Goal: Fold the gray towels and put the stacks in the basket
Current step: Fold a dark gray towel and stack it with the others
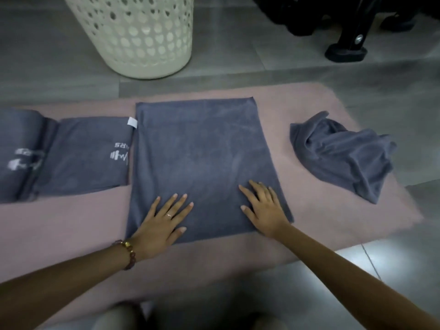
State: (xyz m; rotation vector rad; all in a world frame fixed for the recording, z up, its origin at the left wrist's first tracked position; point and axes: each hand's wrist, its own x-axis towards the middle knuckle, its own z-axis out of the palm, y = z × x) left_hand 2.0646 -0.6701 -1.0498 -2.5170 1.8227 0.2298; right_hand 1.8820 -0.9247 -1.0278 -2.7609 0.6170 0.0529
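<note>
A gray towel (202,151) lies spread flat in the middle of a pink mat (66,225). My left hand (162,222) rests flat on its near left part, fingers straight. My right hand (264,208) presses flat on its near right part. To the left lies a folded gray towel (83,158) with a white logo and tag, and beside it at the frame's left edge a stack of folded towels (16,153). A crumpled gray towel (342,151) sits on the mat to the right. The cream perforated basket (135,34) stands on the floor behind the mat.
Gray tiled floor (262,48) surrounds the mat. A black frame leg with a rubber foot (345,51) stands at the back right. My knees show at the bottom edge.
</note>
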